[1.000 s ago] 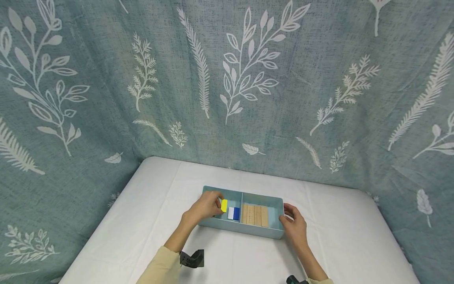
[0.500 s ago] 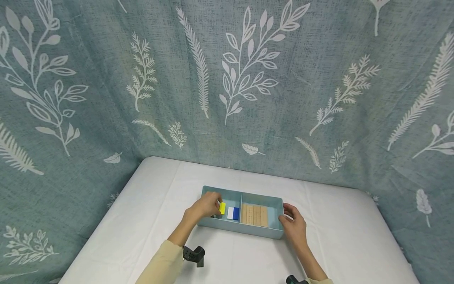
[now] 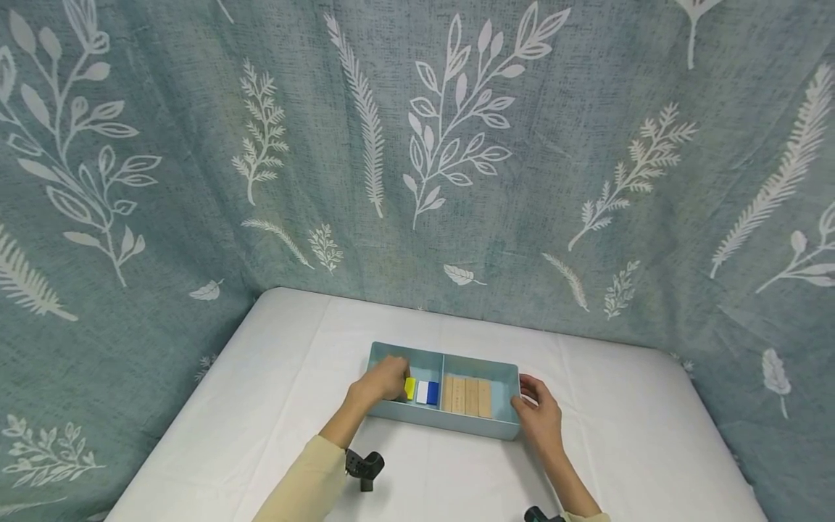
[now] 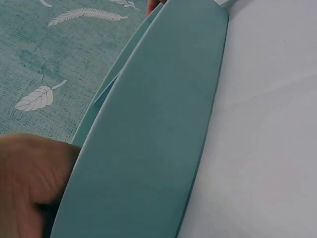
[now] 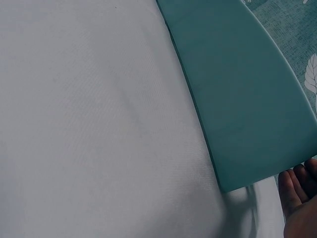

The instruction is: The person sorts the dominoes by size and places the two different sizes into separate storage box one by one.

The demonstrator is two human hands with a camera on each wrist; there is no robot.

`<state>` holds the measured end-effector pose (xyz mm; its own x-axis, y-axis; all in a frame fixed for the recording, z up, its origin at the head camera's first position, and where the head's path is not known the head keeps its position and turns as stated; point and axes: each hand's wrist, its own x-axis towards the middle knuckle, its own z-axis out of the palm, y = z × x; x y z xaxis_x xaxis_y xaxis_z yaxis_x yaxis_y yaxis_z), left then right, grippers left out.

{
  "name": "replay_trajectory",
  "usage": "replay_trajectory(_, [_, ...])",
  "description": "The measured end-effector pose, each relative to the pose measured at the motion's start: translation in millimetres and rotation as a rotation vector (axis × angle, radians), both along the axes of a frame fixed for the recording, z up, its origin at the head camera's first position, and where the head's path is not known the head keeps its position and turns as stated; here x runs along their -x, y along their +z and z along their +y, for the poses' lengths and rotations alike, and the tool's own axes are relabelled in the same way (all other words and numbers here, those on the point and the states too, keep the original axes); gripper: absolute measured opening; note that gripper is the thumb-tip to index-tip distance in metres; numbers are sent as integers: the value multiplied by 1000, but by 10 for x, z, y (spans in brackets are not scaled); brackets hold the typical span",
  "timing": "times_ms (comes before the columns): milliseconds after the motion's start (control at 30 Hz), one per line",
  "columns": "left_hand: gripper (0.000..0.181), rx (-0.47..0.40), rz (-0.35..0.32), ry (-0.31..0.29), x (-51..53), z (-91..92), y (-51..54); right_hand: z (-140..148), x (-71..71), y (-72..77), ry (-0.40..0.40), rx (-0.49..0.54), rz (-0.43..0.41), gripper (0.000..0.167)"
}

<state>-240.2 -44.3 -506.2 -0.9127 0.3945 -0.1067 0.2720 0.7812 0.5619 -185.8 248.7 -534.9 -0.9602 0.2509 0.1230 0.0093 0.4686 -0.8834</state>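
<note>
A light-blue box (image 3: 443,419) with a divider lies across the white table. My left hand (image 3: 385,378) reaches into its left compartment and holds a yellow block (image 3: 409,388) by its left side, the fingers partly covering it. Right beside the yellow one lie a white block (image 3: 422,392) and a blue block (image 3: 433,393). In the left wrist view the box's near wall (image 4: 143,119) hides the fingertips of the left hand. My right hand (image 3: 541,409) grips the box's right end, thumb at the rim and fingers along the outside.
Several wooden blocks (image 3: 466,396) stand side by side in the right compartment. The white table (image 3: 620,435) extends around the box. A patterned teal cloth (image 3: 391,145) hangs behind the table and at its sides.
My left hand has lowered the yellow block into the left compartment, so it now sits level with the white and blue blocks. The right hand stays at the box's end.
</note>
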Motion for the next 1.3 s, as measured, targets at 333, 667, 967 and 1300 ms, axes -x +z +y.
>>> replay_trajectory(333, [27, -33, -10, -1, -46, 23, 9, 2, 3, -34, 2, -5, 10, 46])
replay_trajectory(667, [32, -48, -34, 2, -24, 30, -47, 1, -3, -43, -7, -15, 22, 46])
replay_trajectory(967, [35, -86, -60, 21, -33, -4, -56, 7, 1, -46, 6, -4, 6, 47])
replay_trajectory(1300, [46, -171, -50, 42, -85, -106, 115, 14, 6, -47, 11, 9, 5, 47])
